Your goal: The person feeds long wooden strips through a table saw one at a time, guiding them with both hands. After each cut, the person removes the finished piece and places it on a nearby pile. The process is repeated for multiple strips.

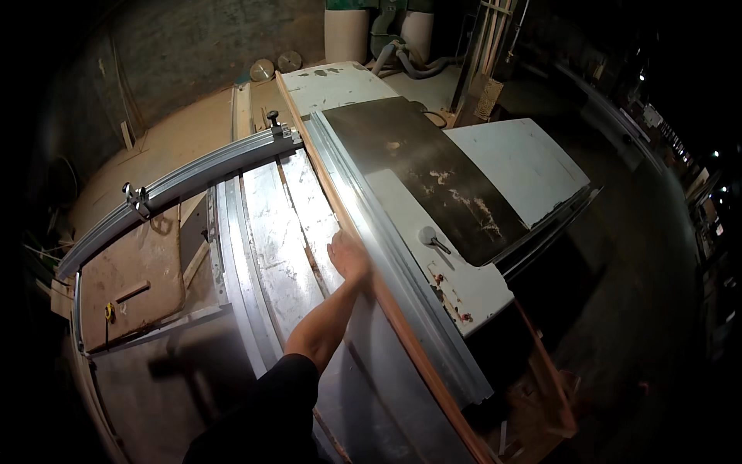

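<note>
My left hand [348,255], coming from the lower edge in a dark sleeve, is closed on a long reddish wooden strip [408,359], its fingers bent at the strip's left edge. The strip runs diagonally along a long silver metal rail [425,309] on the saw table. Left of it lie slotted metal table plates [263,232]. A silver crossbar fence [178,188] with black-knobbed stops crosses them near the strip's far part. My right hand is not in view.
White machine panels [510,166], a dark top [386,147] and a round handle [429,236] sit to the right. A brown board [124,278] with a tape measure [110,313] is at left. Bins with hoses [346,35] and a post [483,46] stand behind.
</note>
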{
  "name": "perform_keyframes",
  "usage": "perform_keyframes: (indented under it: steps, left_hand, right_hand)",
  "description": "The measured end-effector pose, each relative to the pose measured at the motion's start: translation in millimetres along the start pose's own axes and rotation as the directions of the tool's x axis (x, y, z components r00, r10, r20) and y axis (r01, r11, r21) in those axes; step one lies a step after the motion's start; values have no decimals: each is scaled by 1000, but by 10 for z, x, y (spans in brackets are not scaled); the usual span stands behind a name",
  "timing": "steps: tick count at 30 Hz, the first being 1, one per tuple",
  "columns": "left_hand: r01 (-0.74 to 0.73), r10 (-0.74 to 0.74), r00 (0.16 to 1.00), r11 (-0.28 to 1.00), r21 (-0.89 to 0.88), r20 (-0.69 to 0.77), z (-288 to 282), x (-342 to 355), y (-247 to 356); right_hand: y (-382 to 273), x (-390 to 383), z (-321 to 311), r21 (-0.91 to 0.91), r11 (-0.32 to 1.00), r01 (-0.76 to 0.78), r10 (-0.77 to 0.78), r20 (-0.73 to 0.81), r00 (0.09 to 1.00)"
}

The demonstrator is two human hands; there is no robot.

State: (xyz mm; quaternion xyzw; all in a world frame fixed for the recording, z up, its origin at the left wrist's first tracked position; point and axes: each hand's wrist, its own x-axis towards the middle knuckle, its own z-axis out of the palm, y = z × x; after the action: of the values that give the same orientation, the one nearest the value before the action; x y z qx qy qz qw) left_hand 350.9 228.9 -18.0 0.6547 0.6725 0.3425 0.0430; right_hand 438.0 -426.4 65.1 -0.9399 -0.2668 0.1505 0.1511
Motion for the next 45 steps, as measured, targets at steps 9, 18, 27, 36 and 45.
perform_keyframes:
  steps: [9,18,27,36,45]
  left_hand:
    - [26,-13,993,993,-112,114,-319,-680,153]
    - [56,-46,988,996,-62,147,-364,-821,163]
    - [-35,19,991,992,122,133,147,-393,101]
    - [-20,19,1000,998,-64,-22,-38,-43,49]
    - [-173,163,975,983,-56,-151,144,428,-4]
  right_hand:
    - [-283,77,-6,-4,999,41,-41,-20,999]
    - [-311,-54,-127,-5,999,48,-48,-34,998]
    - [-275,-264,-186,-6,996,-90,89,-59,994]
    - [-61,-172,431,66,794,-605,608,-134,783]
    - [82,-132,525,-36,920,390,-392,-110,914]
